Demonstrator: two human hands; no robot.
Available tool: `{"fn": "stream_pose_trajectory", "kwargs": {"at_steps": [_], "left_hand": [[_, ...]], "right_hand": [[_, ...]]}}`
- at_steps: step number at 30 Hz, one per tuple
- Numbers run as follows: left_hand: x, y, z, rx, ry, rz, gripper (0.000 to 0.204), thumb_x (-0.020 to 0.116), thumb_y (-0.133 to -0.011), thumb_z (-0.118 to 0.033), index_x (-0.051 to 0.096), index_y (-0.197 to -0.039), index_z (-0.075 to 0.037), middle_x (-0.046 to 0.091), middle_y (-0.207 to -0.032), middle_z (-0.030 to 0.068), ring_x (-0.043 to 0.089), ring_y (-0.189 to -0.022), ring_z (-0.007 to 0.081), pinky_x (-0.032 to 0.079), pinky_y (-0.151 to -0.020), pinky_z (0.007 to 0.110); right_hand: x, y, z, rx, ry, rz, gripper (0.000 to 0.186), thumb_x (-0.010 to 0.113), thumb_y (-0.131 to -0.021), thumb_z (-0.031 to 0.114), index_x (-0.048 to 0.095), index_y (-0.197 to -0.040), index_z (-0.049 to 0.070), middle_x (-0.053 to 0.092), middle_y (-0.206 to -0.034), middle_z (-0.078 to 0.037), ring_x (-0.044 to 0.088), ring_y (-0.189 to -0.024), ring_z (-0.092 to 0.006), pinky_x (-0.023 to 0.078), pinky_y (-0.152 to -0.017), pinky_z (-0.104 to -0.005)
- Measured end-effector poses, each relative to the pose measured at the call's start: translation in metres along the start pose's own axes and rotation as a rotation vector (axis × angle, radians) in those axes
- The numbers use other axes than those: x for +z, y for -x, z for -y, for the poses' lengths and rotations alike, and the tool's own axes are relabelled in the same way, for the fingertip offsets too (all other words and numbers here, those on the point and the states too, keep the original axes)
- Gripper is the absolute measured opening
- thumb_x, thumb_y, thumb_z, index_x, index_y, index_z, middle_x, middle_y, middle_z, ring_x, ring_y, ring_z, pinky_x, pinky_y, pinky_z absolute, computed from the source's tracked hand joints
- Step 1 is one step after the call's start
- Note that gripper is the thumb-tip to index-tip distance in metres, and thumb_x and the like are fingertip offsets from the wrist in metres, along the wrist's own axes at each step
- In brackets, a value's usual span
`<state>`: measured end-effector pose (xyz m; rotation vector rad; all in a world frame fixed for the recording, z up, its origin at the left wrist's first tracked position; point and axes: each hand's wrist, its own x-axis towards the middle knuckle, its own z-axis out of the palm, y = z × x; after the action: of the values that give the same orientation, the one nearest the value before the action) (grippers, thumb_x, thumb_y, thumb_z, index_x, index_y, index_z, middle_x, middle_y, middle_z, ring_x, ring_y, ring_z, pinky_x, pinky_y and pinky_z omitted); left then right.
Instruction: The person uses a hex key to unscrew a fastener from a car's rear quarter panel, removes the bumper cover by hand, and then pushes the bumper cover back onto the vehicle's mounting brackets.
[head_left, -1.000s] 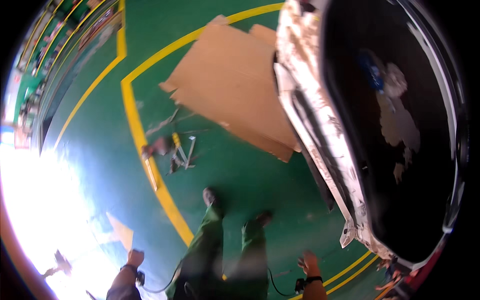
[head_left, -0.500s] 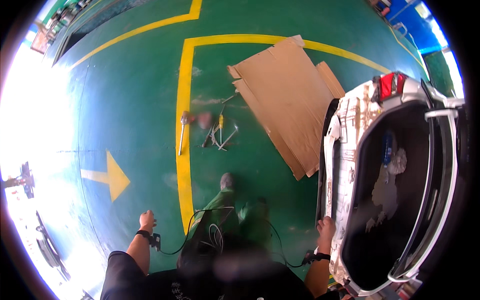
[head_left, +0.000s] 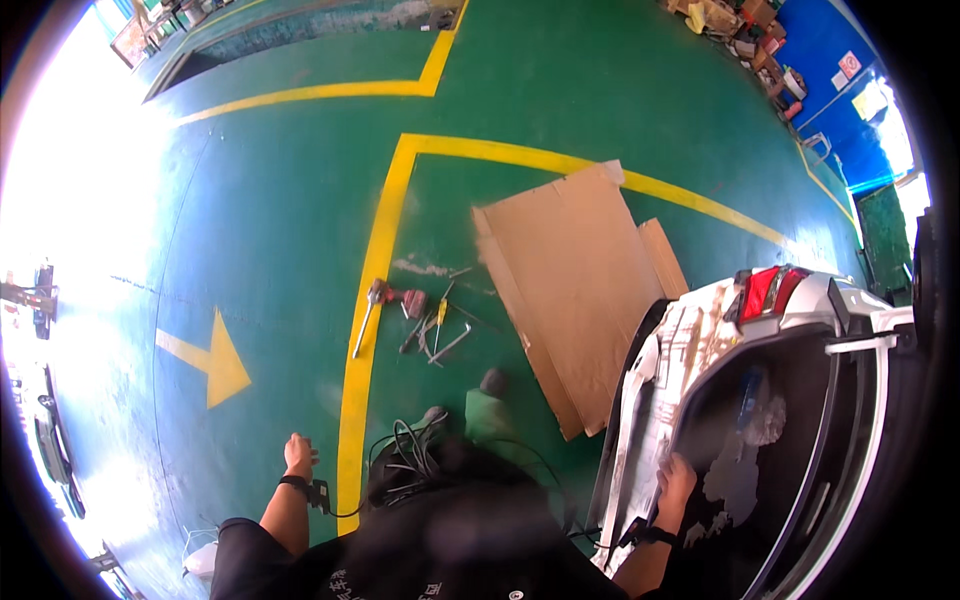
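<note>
My left hand (head_left: 299, 456) hangs free over the green floor, left of the yellow line, its fingers loosely bent with nothing seen in them. Beside the white car's open rear, my right hand (head_left: 677, 485) is at the inner edge of the pale, brown-smeared sill (head_left: 658, 405). Its fingers look loosely spread; whether they touch the edge I cannot tell. Inside the dark trunk (head_left: 775, 465) lie a clear plastic bottle (head_left: 748, 395), a crumpled clear plastic piece (head_left: 767, 420) and a pale patch (head_left: 735, 485).
A red power tool with a long socket extension (head_left: 366, 318) lies across the yellow line. A yellow-handled screwdriver (head_left: 442, 312) and several hand tools lie beside it. Flattened cardboard (head_left: 565, 290) lies ahead, touching the car's side. Black cables (head_left: 408, 450) hang before my body.
The view has shifted, so the tools and cardboard appear lower. My right hand has moved from the sill's near outer side to its inner edge. My left hand still hangs free.
</note>
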<state>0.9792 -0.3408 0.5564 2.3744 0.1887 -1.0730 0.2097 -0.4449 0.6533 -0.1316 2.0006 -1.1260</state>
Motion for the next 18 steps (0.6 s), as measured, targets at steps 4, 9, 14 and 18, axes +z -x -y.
{"fn": "stream_pose_trajectory", "kwargs": {"at_steps": [4, 9, 14, 18], "left_hand": [[0.028, 0.023, -0.035, 0.072, 0.080, -0.019, 0.036, 0.037, -0.092, -0.032, 0.058, -0.092, -0.003, 0.058, -0.085, 0.0083, 0.059, -0.068, 0.0231, 0.048, -0.055, 0.037], [0.057, 0.034, -0.045, -0.021, 0.160, -0.059, 0.037, 0.038, -0.092, -0.034, 0.057, -0.093, -0.003, 0.058, -0.085, 0.0088, 0.061, -0.070, 0.0252, 0.047, -0.053, 0.039], [0.101, 0.017, -0.055, -0.223, 0.252, -0.111, 0.040, 0.039, -0.091, -0.037, 0.055, -0.100, -0.001, 0.057, -0.093, 0.0147, 0.063, -0.073, 0.0337, 0.049, -0.056, 0.043], [0.139, -0.017, -0.112, -0.291, 0.260, -0.124, 0.042, 0.036, -0.090, -0.040, 0.052, -0.095, -0.001, 0.053, -0.083, 0.0132, 0.059, -0.070, 0.0339, 0.049, -0.059, 0.046]], "right_hand": [[0.079, -0.022, 0.067, -0.205, 0.302, 0.114, 0.021, 0.052, -0.089, 0.011, 0.064, -0.102, -0.001, 0.067, -0.088, -0.008, 0.066, -0.070, -0.0179, 0.049, -0.061, -0.0262], [0.161, -0.054, 0.144, -0.523, 0.617, 0.349, 0.020, 0.053, -0.090, 0.011, 0.065, -0.095, -0.003, 0.067, -0.082, -0.010, 0.066, -0.068, -0.0162, 0.050, -0.065, -0.0283], [0.249, -0.078, 0.204, -0.573, 0.696, 0.375, 0.021, 0.053, -0.092, 0.013, 0.065, -0.095, -0.004, 0.068, -0.080, -0.009, 0.067, -0.069, -0.0163, 0.051, -0.066, -0.0283], [0.334, -0.087, 0.240, -0.563, 0.749, 0.389, 0.018, 0.054, -0.090, 0.009, 0.065, -0.093, -0.005, 0.068, -0.079, -0.010, 0.067, -0.067, -0.0158, 0.052, -0.063, -0.0285]]}}
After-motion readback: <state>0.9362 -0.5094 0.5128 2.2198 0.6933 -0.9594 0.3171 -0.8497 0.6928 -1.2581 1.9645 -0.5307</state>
